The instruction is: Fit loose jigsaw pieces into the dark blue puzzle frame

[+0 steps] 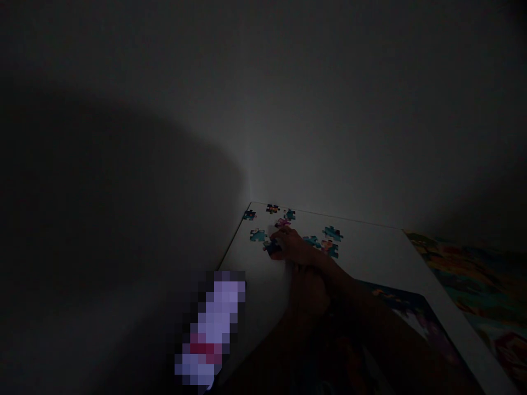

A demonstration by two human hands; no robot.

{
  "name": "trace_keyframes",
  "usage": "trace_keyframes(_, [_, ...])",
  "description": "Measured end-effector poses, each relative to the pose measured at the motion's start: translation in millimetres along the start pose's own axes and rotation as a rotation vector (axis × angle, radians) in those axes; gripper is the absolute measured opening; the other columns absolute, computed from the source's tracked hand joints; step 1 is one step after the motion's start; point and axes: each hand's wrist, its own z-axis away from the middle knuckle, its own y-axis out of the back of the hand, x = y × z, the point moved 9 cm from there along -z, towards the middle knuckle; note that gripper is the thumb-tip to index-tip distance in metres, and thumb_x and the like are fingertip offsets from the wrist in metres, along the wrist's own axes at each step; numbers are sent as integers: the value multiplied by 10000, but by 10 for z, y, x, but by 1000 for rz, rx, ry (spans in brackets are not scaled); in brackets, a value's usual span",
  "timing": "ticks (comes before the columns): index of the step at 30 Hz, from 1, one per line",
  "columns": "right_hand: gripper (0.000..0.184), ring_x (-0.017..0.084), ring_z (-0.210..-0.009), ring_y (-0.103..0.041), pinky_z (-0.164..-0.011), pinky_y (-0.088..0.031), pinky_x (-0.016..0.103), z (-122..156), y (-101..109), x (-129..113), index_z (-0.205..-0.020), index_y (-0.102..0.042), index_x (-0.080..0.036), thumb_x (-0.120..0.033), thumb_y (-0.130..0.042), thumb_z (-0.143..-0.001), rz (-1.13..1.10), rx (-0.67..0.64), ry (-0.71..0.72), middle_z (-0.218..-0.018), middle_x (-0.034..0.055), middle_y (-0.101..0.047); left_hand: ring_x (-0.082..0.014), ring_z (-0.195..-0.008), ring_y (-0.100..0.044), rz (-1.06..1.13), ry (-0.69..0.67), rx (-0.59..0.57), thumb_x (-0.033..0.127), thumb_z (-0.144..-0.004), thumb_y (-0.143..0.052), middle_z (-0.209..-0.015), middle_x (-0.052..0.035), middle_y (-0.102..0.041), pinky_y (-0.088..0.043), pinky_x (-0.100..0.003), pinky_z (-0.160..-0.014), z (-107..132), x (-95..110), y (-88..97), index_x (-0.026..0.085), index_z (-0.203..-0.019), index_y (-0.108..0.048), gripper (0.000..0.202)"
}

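Several jigsaw pieces lie scattered on a white board (362,263) in dim light, including a teal piece (332,233) and another teal piece (257,236). My right hand (286,245) reaches across from the right, its fingertips pinching a dark blue jigsaw piece (272,248) against the board. A pink piece (282,223) lies just beyond those fingers. My left hand (308,293) rests in shadow just below my right wrist, on or just above the board. Its fingers are too dark to make out.
A pale wall (313,120) rises behind the board's far corner. A blurred lilac and crimson patch (209,329) lies at lower left. A dark picture sheet (411,312) lies at the board's near side, and a colourful printed surface (473,291) lies to its right.
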Motion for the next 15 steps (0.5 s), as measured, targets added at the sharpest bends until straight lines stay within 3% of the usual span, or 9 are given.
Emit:
trace_keyframes(8, [501, 295, -1145, -534, -972, -429, 445, -7, -27, 74, -1095, -650, -199, -278, -866, -650, -44, 57, -26, -1164, 107, -582, -370, -1223, -591, 13, 40, 10, 220, -832, -546, -1224, -191, -691, -408, -544, -1120, 15, -37, 44, 70, -1217, -690, 438])
trace_keyframes(15, [471, 268, -1074, -547, -919, -425, 396, 21, 20, 58, -1030, -608, -188, -293, -861, -648, -46, 92, -71, -1116, 89, -570, -359, -1268, -566, 7, 58, -64, 199, -834, -509, -1274, -199, -665, -343, -515, -1167, 24, -21, 56, 47, -1250, -667, 471])
